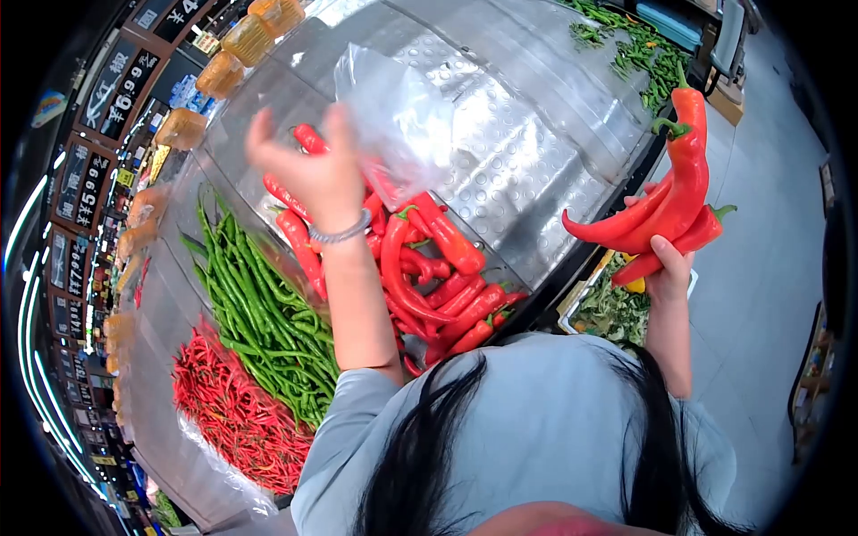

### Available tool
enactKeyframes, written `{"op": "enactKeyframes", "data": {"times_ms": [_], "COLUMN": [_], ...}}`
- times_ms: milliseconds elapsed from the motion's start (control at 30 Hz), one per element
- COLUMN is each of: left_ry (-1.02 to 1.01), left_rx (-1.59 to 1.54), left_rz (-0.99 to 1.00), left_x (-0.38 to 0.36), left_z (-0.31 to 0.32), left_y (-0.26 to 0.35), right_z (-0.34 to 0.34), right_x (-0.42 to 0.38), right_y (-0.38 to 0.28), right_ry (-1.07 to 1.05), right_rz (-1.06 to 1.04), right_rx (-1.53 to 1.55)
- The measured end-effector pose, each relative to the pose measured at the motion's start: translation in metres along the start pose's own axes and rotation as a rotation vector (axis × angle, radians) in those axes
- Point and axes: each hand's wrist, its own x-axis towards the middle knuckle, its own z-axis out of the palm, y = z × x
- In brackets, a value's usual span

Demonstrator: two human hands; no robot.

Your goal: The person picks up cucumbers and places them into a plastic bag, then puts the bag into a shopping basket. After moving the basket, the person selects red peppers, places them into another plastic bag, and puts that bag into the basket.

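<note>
**Three Large Red Peppers Held at the Side of a Shiny Metal Tabletop**

Three large, glossy red peppers with green stems (688,170) are held by the right grip (666,272), which is closed around their lower parts. They are held raised, beyond the edge of the shiny metal tabletop with raised dots (545,152). By their crossed position, it seems that all can be kept together in one grip, so that the other is left free. Three stems are counted; a further pepper behind cannot be excluded.

The left grip (313,174) is blurred, but it is seen open, with fingers spread, above the heap of large red peppers (456,246). One clear, thin plastic bag (393,112) is located just beside it; whether the bag is touched cannot be told. One grey coiled band (341,230) is worn on the left wrist.

Beside the heap, one pile of long, slender green peppers (259,295) and one pile of small, thin red chillies (237,411) are placed. Probably the kinds are kept apart so that they are not mixed. More than ten large red peppers are seen in the heap, but an exact count is prevented by the overlap. At the far corner, one scattered pile of small green peppers (657,67) is laid.
</note>
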Motion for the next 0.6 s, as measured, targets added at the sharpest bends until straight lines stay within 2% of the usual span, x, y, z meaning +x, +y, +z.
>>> {"op": "enactKeyframes", "data": {"times_ms": [33,100,167,267,300,400,433,500,600], "left_ry": [-0.255,-0.616,-0.855,-0.954,-0.914,-0.996,-0.939,-0.977,-1.064], "left_rx": [0.176,0.418,0.207,0.203,0.144,-0.151,-0.356,-0.472,-0.54], "left_rz": [-0.067,-0.157,-0.477,-0.368,-0.329,-0.528,-0.632,-0.656,-0.625], "left_x": [-0.012,-0.042,-0.053,-0.067,-0.074,-0.076,-0.081,-0.081,-0.073], "left_z": [0.01,0.032,0.042,0.05,0.054,0.068,0.073,0.076,0.067], "left_y": [-0.001,-0.032,-0.049,-0.042,-0.037,-0.024,-0.018,-0.005,0.024], "right_z": [0.003,0.011,0.012,0.021,0.023,0.037,0.043,0.055,0.072], "right_x": [-0.001,-0.003,-0.005,-0.01,-0.01,-0.011,-0.01,-0.006,0.002], "right_y": [0.0,0.0,0.002,0.003,0.005,0.005,0.001,-0.008,-0.016], "right_ry": [-0.005,-0.015,-0.077,-0.111,-0.11,-0.138,-0.154,-0.187,-0.171], "right_rz": [0.011,0.036,0.03,0.014,0.007,0.005,0.013,0.03,-0.021], "right_rx": [0.008,0.01,0.003,0.018,0.024,0.133,0.172,0.232,0.148]}}
